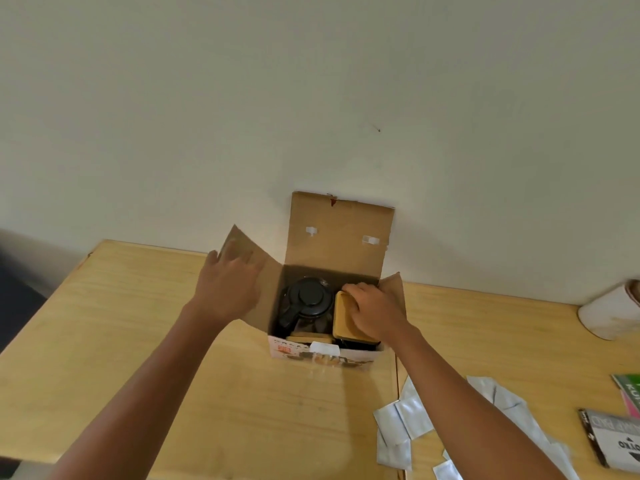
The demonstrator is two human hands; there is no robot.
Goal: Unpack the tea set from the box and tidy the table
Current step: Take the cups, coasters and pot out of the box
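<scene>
An open cardboard box (337, 233) stands at the back of the wooden table (138, 341), against the wall, with its flaps spread. Inside sit a teapot with a black lid (306, 301) on the left and a yellow wooden tray-like piece (343, 320) standing on edge at the right. My left hand (227, 282) lies flat on the box's left flap, pressing it outward. My right hand (372, 311) reaches into the box's right side, fingers curled over the top of the yellow piece.
Several silvery sachets (405, 422) lie scattered on the table at the front right. A black-and-white packet (611, 441) and a green one (628, 389) lie at the right edge. A white cylindrical container (609, 311) lies on its side at the far right.
</scene>
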